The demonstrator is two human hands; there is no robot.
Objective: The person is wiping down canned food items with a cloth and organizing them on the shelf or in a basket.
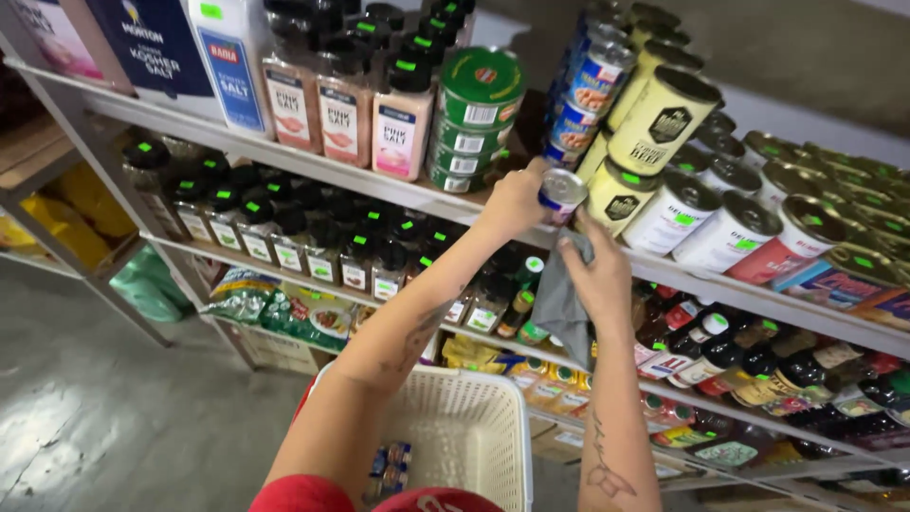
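The left hand [515, 201] is closed around a small blue-labelled can [561, 192], holding it tipped on its side at the front edge of the upper shelf [313, 169], just beside the stacks of tilted cans [664, 118]. The right hand [595, 275] is clenched on a grey cloth [561, 308] that hangs below the shelf edge, its fingers raised near the can. A white plastic basket [474, 427] hangs under the arms with a few small items on its bottom.

The likely trouble is the neighbouring cans: several already lean on one another, so a nudge from the wrist could set them rolling off the edge. The held can, gripped only at one end, could also slip and miss the basket.
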